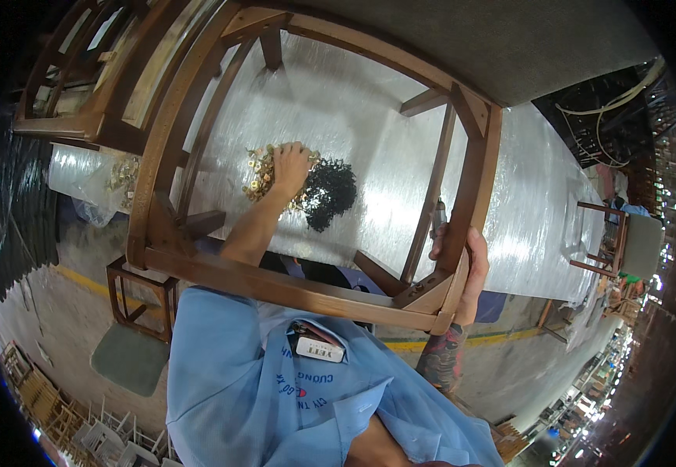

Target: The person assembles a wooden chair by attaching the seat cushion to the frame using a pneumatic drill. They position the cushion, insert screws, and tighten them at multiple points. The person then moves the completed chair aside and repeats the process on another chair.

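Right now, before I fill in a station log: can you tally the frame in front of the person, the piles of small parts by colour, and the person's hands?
Brown wooden frame: 1
Brass-coloured pile: 1
Black pile: 1
Hands, left hand and right hand: 2
Total: 5

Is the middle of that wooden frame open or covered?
Open: the left hand and the black pile show clearly through the wooden frame.
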Motion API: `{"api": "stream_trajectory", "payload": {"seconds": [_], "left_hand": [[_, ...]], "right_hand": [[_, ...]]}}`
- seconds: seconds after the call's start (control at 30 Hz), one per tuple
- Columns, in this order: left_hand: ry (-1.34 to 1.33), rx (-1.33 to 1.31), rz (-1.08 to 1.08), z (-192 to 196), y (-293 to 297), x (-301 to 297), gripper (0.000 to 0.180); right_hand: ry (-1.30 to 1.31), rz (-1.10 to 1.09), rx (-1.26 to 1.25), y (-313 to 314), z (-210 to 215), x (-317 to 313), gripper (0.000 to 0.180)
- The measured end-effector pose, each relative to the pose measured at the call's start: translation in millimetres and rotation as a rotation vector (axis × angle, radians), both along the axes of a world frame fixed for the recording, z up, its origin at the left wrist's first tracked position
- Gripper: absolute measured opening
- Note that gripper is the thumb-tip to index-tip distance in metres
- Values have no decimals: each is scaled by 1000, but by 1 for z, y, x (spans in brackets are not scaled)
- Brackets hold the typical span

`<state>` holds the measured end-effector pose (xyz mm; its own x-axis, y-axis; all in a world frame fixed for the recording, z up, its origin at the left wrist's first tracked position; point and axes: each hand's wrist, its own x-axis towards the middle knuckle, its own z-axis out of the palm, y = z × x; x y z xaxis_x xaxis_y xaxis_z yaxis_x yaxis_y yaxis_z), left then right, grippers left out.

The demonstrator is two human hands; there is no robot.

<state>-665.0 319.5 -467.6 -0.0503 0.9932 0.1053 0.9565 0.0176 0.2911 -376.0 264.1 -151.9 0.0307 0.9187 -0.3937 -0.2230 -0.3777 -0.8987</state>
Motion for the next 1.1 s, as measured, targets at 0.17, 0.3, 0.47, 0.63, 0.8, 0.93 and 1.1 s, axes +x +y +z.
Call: {"api": "stream_trajectory", "payload": {"seconds": [0.17,0.3,0.47,0.63,0.8,0.93,1.1], "left_hand": [[-2,67,-69,-5,5,1,15],[-115,102,-141,-5,6,-2,10],[-585,276,43,49,-6,-1,12],[-1760,-275,277,144,-91,-18,26],[-2234,-722,275,217,-160,-66,19],[-2486,-784,66,224,-173,-66,19],[-2615,-967,9,221,-167,-70,21]], "right_hand": [[-24,32,-5,2,-2,5,42],[-51,-52,15,-4,0,-4,42],[-607,-69,139,-5,16,7,39],[-958,-150,408,-31,69,-27,34],[-1069,595,705,-38,99,-140,31],[-1177,1210,832,-27,87,-199,29],[-861,1411,755,-2,66,-207,25]]}}
